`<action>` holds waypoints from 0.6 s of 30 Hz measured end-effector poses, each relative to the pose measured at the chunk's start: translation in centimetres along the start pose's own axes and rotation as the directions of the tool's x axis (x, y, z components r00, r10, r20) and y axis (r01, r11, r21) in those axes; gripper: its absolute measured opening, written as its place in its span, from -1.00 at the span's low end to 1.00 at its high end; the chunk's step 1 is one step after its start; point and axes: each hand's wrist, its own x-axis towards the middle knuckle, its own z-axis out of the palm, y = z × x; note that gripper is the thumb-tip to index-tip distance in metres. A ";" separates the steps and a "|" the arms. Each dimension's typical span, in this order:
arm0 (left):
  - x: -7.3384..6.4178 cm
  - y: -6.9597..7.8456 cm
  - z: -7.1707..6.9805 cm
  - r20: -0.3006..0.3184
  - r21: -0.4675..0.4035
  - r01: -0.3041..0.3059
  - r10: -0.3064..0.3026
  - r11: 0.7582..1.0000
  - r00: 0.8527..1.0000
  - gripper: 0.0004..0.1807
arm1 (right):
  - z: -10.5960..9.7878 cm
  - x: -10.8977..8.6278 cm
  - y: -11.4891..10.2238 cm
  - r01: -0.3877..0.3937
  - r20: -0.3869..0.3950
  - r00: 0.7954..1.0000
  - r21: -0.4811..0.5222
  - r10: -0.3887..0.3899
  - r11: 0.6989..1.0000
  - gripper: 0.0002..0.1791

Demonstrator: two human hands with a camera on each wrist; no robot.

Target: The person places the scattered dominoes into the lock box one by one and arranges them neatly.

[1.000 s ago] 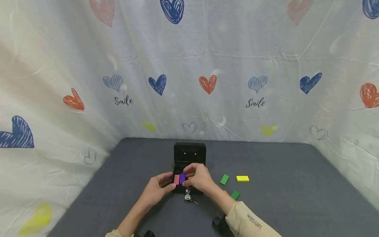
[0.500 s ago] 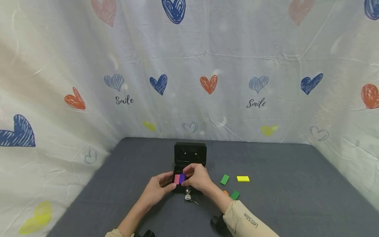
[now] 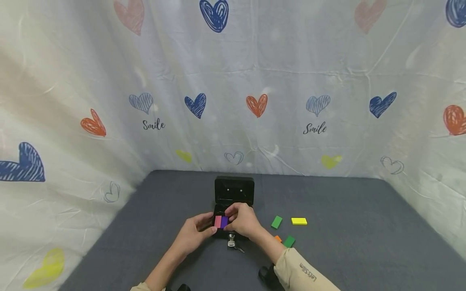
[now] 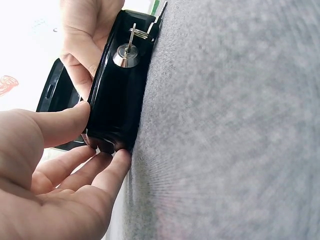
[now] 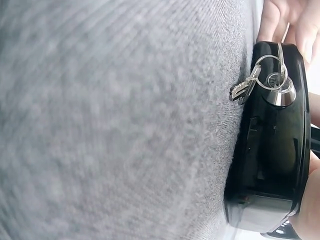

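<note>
A small black cash box [image 3: 234, 190] stands with its lid raised. Inside it a pink block [image 3: 217, 221] and a purple block [image 3: 224, 222] lie side by side at the left. My right hand [image 3: 245, 220] reaches in and pinches the purple block between thumb and fingers. My left hand [image 3: 193, 236] grips the box's left front corner; in the left wrist view its thumb [image 4: 70, 120] rests on the top edge and the fingers press the side wall. From the lock [image 4: 125, 56] on the front hang keys [image 5: 245, 87] on a ring. The right part of the box's inside is hidden behind my right hand.
Right of the box, a green block [image 3: 276, 222] and a yellow block [image 3: 299, 221] lie on the grey cloth [image 3: 346, 242]. Nearer my right forearm are another green block [image 3: 289, 241] and a partly covered orange block [image 3: 278, 238]. A heart-printed curtain [image 3: 233, 129] hangs behind.
The purple block has shifted slightly down and left, its top now level with the pink block beside it. Both hands have stayed almost in place.
</note>
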 end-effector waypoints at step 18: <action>0.0 -0.1 0.1 0.005 -0.033 -0.020 0.020 0.999 1.000 -0.44 | 0.3 -0.3 -0.2 0.004 -0.015 1.000 -0.011 -0.004 1.000 -0.57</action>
